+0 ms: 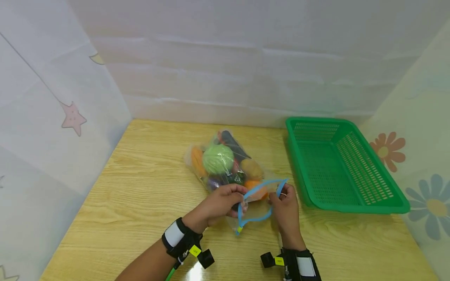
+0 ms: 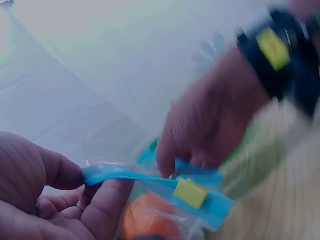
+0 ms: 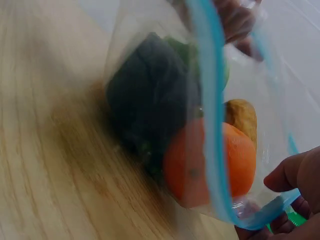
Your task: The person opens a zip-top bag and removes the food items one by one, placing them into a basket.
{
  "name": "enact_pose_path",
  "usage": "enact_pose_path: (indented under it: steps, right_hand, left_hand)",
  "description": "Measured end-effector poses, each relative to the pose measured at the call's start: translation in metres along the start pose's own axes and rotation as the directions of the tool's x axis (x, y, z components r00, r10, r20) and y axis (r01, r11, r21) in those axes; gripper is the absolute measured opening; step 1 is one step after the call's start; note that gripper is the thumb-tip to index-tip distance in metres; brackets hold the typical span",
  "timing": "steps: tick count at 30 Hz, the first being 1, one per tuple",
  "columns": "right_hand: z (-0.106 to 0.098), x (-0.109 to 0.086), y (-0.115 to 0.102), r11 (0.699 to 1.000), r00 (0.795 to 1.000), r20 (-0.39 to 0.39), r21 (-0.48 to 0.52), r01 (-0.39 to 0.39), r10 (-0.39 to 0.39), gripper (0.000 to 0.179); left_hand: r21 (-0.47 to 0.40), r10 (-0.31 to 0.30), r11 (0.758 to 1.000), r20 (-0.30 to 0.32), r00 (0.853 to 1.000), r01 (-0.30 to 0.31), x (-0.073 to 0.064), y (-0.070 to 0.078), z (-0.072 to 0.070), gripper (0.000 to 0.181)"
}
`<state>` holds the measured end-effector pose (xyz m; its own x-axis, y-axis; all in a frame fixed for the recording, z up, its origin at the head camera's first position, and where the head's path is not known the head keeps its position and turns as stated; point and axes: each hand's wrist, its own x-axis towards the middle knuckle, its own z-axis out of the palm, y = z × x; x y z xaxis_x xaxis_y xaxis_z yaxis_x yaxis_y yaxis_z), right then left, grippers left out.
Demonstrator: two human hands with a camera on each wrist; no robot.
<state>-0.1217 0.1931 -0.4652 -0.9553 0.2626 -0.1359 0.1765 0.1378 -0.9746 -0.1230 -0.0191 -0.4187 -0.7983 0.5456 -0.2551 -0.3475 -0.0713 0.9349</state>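
A clear zip bag [image 1: 258,219] with a blue rim lies on the table, its mouth spread wide toward me. Inside it are a pale green cabbage [image 1: 218,159], an orange fruit [image 3: 240,160], a brown potato-like piece [image 1: 251,168], a long dark piece [image 1: 236,147] and other produce. My left hand [image 1: 219,201] pinches the left side of the blue rim between thumb and fingers. On the opposite side, my right hand [image 1: 286,210] grips the rim, thumb inside the mouth. A yellow slider [image 2: 191,193] sits at the near end of the blue strip.
To the right of the bag stands a green plastic basket [image 1: 305,187] with slotted sides and nothing in it. The wooden table [image 1: 140,168] meets a white sheet wall at the back and patterned walls on both sides.
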Motion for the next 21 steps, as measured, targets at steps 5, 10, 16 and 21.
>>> enact_pose_path:
  steps: [5,10,16,21]
  right_hand:
    - [-0.009,0.006,0.002,0.997,1.0,0.0,0.068,0.022,-0.022,0.023]
    - [-0.017,0.011,0.001,0.987,1.0,0.002,0.162,0.003,-0.003,0.025]
    - [-0.025,0.011,0.001,0.977,1.0,-0.02,0.211,0.0,0.004,0.019]
    - [-0.022,0.005,-0.005,0.984,0.996,-0.062,0.16,0.077,-0.068,0.024]
  left_hand:
    - [-0.296,-0.055,0.949,0.173,0.983,0.106,-0.002,0.003,0.007,0.014]
    - [-0.413,-0.007,0.91,0.072,0.997,0.036,0.002,0.008,-0.003,0.011]
    - [-0.389,0.05,0.914,-0.178,0.983,-0.116,0.003,0.017,-0.028,0.011]
    - [-0.37,0.049,0.921,-0.204,0.978,-0.123,0.002,0.014,-0.03,0.01]
